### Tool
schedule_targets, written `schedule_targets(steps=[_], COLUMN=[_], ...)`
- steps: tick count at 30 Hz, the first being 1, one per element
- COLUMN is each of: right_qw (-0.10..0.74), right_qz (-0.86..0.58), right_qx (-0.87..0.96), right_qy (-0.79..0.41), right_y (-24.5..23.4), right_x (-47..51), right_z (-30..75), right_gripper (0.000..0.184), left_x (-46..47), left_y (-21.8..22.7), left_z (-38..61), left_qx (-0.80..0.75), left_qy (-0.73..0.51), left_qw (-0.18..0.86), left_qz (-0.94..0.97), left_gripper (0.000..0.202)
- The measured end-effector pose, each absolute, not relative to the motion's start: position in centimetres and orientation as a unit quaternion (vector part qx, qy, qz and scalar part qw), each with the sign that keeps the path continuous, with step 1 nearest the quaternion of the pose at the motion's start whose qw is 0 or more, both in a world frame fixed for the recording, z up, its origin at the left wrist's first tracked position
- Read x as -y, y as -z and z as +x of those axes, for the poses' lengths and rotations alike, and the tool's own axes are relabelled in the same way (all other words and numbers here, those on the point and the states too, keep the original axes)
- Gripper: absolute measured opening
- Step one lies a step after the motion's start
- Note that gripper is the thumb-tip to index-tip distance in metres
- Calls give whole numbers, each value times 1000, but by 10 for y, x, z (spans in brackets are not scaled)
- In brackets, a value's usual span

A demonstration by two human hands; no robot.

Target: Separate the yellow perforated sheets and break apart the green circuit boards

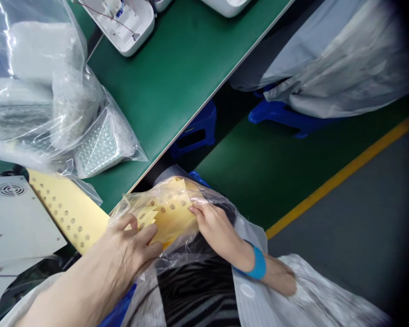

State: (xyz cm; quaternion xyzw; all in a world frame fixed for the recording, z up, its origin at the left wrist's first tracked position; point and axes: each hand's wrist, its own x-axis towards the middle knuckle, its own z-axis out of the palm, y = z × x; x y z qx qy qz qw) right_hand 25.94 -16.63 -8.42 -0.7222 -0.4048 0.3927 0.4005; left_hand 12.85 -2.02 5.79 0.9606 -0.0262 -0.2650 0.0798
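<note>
A clear plastic bag (187, 243) lies over my lap with several yellow sheets (173, 215) inside, marked with rows of dark round dots. My left hand (134, 243) is at the bag's left side, its fingers curled against the torn-looking edges of the yellow sheets; its fingertips are partly hidden. On the other side my right hand (218, 231), with a blue band (259, 263) on the wrist, pinches the bag's film by the sheets. A longer yellow dotted strip (68, 213) stretches left of the bag, partly behind my left forearm.
On the green table (177, 77) sit a large clear bag of bubble-wrapped items (98, 141) and an open white housing (129, 27) with wires. A grey metal box (20, 222) stands at left. Beyond the table edge are a blue stool (197, 131) and another person's grey clothing (334, 68).
</note>
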Motion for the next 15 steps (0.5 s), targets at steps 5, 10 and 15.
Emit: schedule_targets(steps=[5,10,15], right_qw=[406,432,464], right_qz=[-740,-725,-679], right_qx=[414,395,375], right_qy=[-340,-364,-428], right_y=[85,84,76], right_x=[169,170,167], right_z=[260,259,254], right_gripper=[20,16,21], left_x=[24,26,26], left_y=[-79,-78,-68], left_z=[129,131,137], left_qx=[31,9,12], left_qy=[308,301,322], left_qw=[29,59,41], left_qz=[950,952,946], left_gripper=[18,29,30])
